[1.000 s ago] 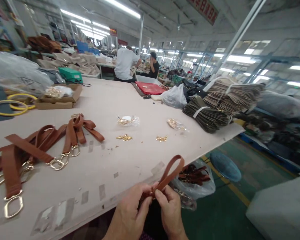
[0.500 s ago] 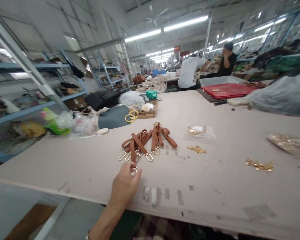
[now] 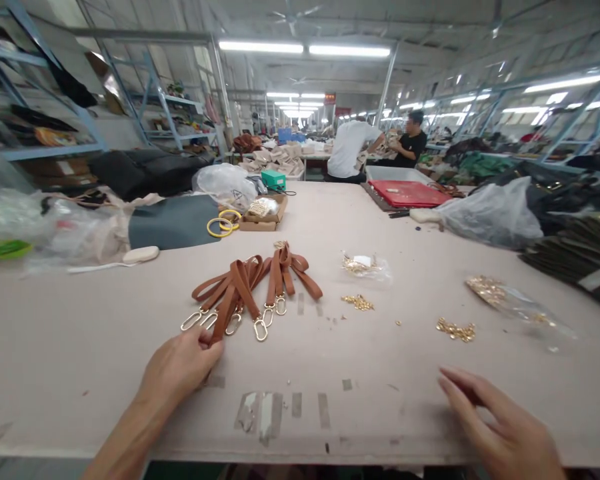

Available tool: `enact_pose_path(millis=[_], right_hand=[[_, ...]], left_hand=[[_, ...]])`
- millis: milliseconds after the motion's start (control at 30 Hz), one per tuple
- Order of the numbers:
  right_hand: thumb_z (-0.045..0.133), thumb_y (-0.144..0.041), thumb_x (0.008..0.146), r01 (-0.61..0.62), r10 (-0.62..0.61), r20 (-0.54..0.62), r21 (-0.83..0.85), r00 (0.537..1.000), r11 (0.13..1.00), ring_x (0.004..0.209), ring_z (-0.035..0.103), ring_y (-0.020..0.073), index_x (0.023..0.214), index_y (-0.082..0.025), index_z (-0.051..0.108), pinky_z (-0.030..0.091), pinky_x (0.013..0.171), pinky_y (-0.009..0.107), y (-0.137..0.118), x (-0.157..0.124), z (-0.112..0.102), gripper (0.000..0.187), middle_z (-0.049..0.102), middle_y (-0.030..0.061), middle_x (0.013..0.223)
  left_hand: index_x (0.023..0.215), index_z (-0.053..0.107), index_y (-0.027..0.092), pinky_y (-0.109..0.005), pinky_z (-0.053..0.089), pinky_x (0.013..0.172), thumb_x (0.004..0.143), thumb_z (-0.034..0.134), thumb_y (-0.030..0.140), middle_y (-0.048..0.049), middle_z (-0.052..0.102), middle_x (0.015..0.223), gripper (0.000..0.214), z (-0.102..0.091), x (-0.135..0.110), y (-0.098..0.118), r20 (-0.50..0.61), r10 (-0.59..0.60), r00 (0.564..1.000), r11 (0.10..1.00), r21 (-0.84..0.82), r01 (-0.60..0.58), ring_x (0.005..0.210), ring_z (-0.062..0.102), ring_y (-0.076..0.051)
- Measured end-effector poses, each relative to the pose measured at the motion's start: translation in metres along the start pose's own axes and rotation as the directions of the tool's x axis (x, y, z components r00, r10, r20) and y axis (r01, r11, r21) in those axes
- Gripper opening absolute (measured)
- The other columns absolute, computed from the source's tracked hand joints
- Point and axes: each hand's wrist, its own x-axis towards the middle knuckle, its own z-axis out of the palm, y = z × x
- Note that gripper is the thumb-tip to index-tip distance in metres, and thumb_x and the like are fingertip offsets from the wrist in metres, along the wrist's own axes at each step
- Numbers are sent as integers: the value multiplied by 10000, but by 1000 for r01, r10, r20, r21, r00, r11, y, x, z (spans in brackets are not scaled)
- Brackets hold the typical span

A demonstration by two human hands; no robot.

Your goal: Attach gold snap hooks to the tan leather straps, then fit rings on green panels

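From the person's head, the one camera looks forward and down across the bench (image 3: 380,407), whose near edge runs along the bottom of the frame. The left hand (image 3: 185,360) and right hand (image 3: 503,423) show close below it, while the wide view reaches up to distant ceiling lights (image 3: 350,51).

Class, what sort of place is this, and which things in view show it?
Probably a factory workshop for bags or similar goods: brown straps bunched on a broad table, piles of small gold-coloured fittings, and a heap of pale pieces beyond.
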Motion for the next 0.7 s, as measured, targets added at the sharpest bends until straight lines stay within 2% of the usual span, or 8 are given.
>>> enact_pose_path(millis=[100, 200, 267, 333, 400, 500, 567, 700], right_hand=[[507, -500, 818, 130, -129, 222, 10, 966, 991, 768, 693, 241, 850, -252, 714, 532, 695, 326, -42, 39, 47, 325, 754, 54, 877], [455, -466, 841, 198, -164, 317, -78, 934, 977, 770, 690, 262, 899, -232, 702, 504, 704, 366, -71, 70, 90, 345, 750, 68, 852], [458, -476, 836, 223, -156, 358, -155, 921, 962, 785, 685, 284, 909, -215, 690, 486, 699, 385, -79, 83, 111, 357, 742, 86, 841], [454, -471, 836, 263, -163, 410, -200, 897, 944, 788, 677, 292, 867, -214, 673, 473, 686, 388, -79, 92, 125, 339, 731, 95, 849], [433, -444, 842, 293, -166, 448, -232, 878, 927, 789, 672, 294, 812, -225, 655, 463, 678, 390, -76, 97, 133, 313, 722, 93, 854], [416, -419, 844, 314, -159, 481, -261, 862, 913, 778, 668, 293, 802, -240, 650, 458, 682, 394, -71, 99, 136, 297, 714, 87, 841], [402, -407, 850, 367, -208, 493, -252, 845, 895, 787, 665, 291, 789, -236, 641, 459, 697, 397, -70, 96, 134, 300, 707, 95, 860], [371, -404, 865, 397, -276, 436, -216, 857, 892, 746, 656, 274, 746, -223, 589, 460, 673, 382, -72, 84, 123, 307, 690, 102, 823]], left_hand=[[704, 625, 232, -293, 377, 624, 722, 541, 366, -30, 698, 699, 160, -4, -7, -6, -28, -32, 999, 993, -112, 29, 709, 639, -255], [733, 637, 215, -269, 398, 631, 713, 570, 352, 6, 659, 659, 154, -8, -17, -15, -34, -51, 998, 935, -353, 36, 669, 615, -207], [753, 635, 193, -258, 418, 624, 715, 597, 369, 17, 620, 653, 185, -10, -24, -21, -9, -45, 999, 820, -572, 32, 652, 588, -180], [787, 628, 171, -253, 446, 631, 729, 627, 380, 18, 593, 690, 216, -11, -32, -25, 39, -25, 999, 635, -771, 46, 667, 574, -159], [856, 627, 157, -265, 483, 682, 755, 648, 373, 6, 597, 780, 239, -11, -41, -26, 103, 22, 994, 405, -910, 85, 716, 586, -149], [970, 624, 148, -294, 509, 751, 806, 646, 355, -36, 630, 905, 266, -6, -51, -20, 180, 122, 976, 105, -980, 168, 775, 622, -152], [984, 626, 137, -282, 508, 748, 826, 641, 334, -56, 648, 912, 253, 1, -56, -12, 204, 170, 964, -3, -978, 208, 784, 633, -152], [937, 639, 135, -243, 500, 691, 846, 618, 270, -33, 636, 837, 164, 17, -66, 11, 212, 233, 949, -103, -965, 240, 730, 606, -121]])
